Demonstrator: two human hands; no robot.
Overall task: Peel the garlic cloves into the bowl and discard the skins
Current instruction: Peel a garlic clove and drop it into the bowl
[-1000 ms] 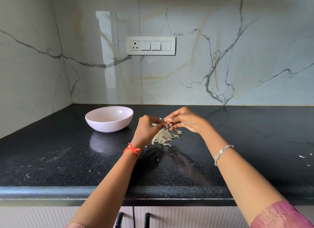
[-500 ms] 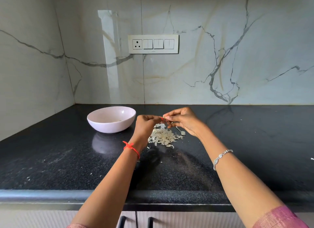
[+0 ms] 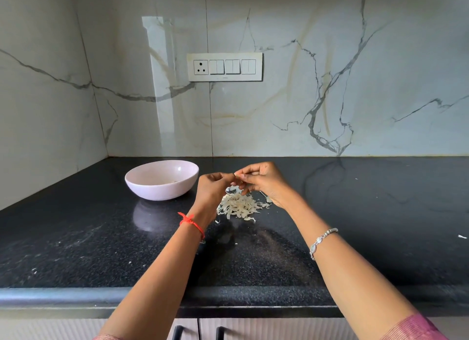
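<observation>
garlic clove (image 3: 238,177): a small pale piece held in the air just right of the bowl. It is pinched between the fingertips of both hands, so very little shows. How much skin is left on it cannot be told.
bowl (image 3: 157,191): a round, glossy white ceramic bowl, upright on the black speckled stone counter (image 3: 76,238). A few pale bits lie in its bottom, too small to make out.
left hand (image 3: 213,187): just right of the bowl, fingers curled in, thumb and fingertips nipping the garlic clove. A red thread (image 3: 191,221) is tied at the wrist.
right hand (image 3: 264,182): further right of the bowl, meeting the left hand fingertip to fingertip. Thumb and forefinger pinch the garlic clove and the other fingers are curled beneath. A silver bracelet (image 3: 322,240) sits on the wrist.
skins (image 3: 239,205): a heap of papery off-white garlic skins on the counter, right of the bowl and a little nearer, apart from it, under the hands.
edges: the grey-veined marble wall (image 3: 380,60) meets the counter close behind the bowl and turns a corner to its left. The counter's rounded front edge lies well nearer than the bowl.
open room: the counter runs wide to the right of the bowl, past the hands, with a white fleck (image 3: 462,236) near the picture's right border.
hidden: the hands cover the heap's far side. A small grey scrap (image 3: 267,199) beside the right wrist cannot be identified.
cut off: two dark cabinet handles (image 3: 177,332) are clipped by the bottom border.
</observation>
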